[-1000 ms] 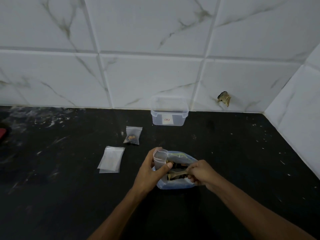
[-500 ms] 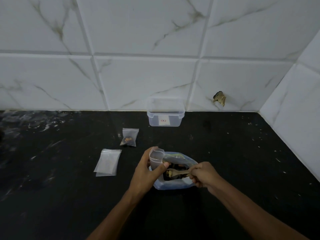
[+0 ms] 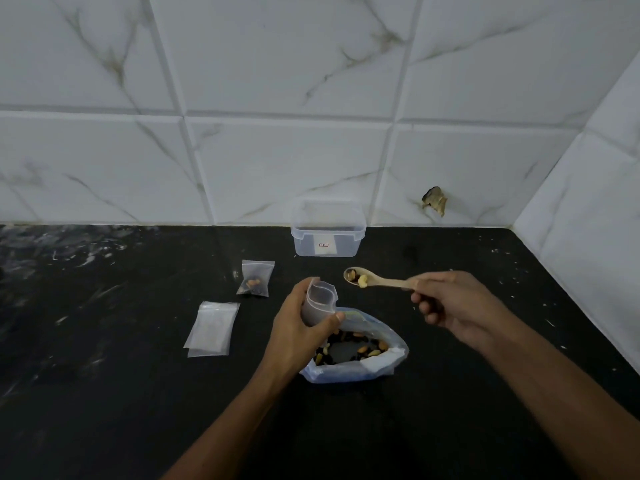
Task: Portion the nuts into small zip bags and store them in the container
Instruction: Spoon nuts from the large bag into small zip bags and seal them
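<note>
Wooden spoon of nuts in right hand grip, small zip bag in left hand, bag's base hidden

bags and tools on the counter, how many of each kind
Filled small zip bag: 1
Open small zip bag in the left hand: 1
Stack of empty zip bags: 1, number of bags unclear
Large nut bag: 1
Container: 1
Wooden spoon: 1
Total: 6
</note>
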